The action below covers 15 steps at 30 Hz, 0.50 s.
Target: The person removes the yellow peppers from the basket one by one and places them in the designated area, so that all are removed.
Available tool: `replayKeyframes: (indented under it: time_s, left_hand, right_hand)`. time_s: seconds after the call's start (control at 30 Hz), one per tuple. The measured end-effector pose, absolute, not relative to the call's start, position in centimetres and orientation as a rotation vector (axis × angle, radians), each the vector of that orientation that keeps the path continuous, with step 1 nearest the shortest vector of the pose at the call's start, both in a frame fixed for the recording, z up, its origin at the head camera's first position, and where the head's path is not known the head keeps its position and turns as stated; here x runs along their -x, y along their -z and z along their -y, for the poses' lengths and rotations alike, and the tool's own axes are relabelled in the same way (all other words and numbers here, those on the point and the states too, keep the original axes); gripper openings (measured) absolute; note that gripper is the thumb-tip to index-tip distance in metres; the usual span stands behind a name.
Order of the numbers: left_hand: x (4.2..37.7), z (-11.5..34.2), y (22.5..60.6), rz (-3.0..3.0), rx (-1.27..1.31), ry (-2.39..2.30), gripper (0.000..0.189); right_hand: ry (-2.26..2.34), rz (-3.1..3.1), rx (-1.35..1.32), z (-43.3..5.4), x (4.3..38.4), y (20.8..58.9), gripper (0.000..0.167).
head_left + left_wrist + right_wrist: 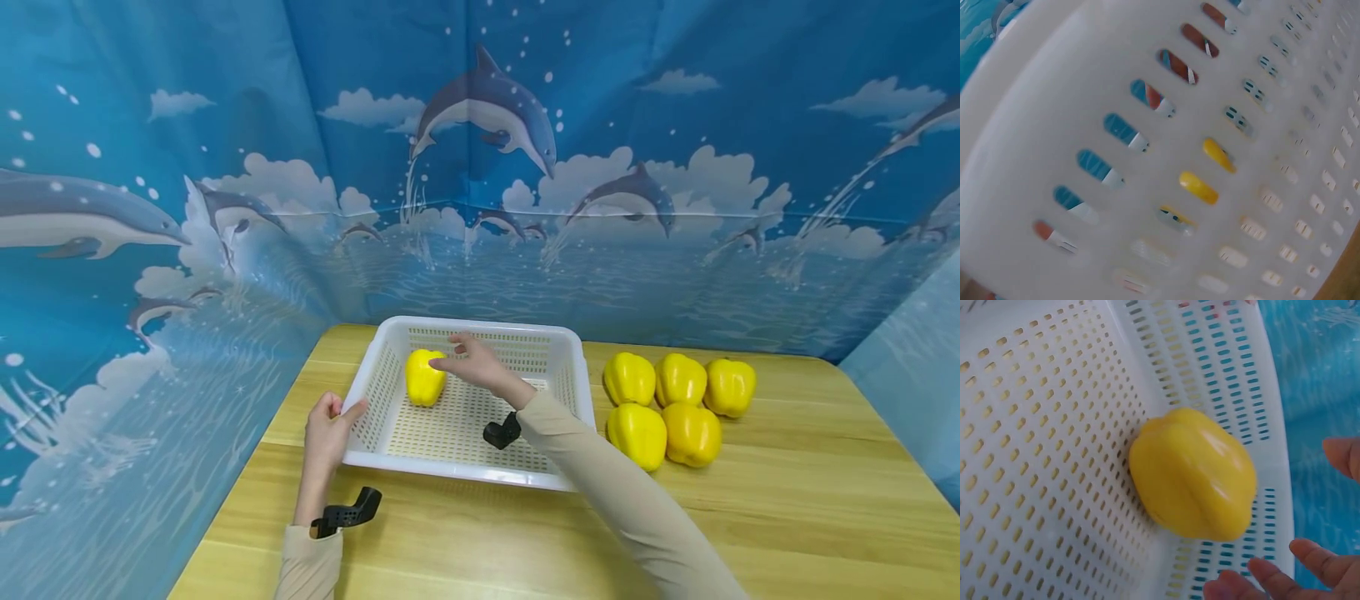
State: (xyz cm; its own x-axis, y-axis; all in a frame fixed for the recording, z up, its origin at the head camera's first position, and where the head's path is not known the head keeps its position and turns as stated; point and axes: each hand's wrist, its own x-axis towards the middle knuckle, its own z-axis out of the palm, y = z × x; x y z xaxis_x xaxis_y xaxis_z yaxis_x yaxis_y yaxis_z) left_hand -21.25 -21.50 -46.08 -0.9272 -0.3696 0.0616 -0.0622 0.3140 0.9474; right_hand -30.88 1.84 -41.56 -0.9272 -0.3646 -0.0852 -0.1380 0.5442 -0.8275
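A white slotted plastic basket (457, 468) stands on the table. Inside it, towards the left end, sits one yellow bell pepper (425, 379), also seen up close in the right wrist view. My right hand (477, 365) is over the basket just right of that pepper, its fingers (1272, 578) spread and apart from it, holding nothing. At the basket's left rim my left hand (327, 432) grips the edge, thumb on top. The left wrist view is filled by the basket's slotted wall (1054, 112), with bits of yellow showing through a few slots.
Several more yellow bell peppers (692, 435) are grouped on the wooden table (810, 500), right of the basket. A blue curtain printed with dolphins (480, 267) hangs behind the table and along its sides. Each wrist wears a black camera mount (348, 510).
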Motion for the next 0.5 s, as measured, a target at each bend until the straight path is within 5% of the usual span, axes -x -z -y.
replayKeyframes:
  time_s: [0.5]
  left_hand:
    - [21.3,21.7,46.1,2.327,-0.408,1.650,0.039]
  right_hand:
    - [1.128,-2.754,0.327,3.1,31.8,44.1,0.083]
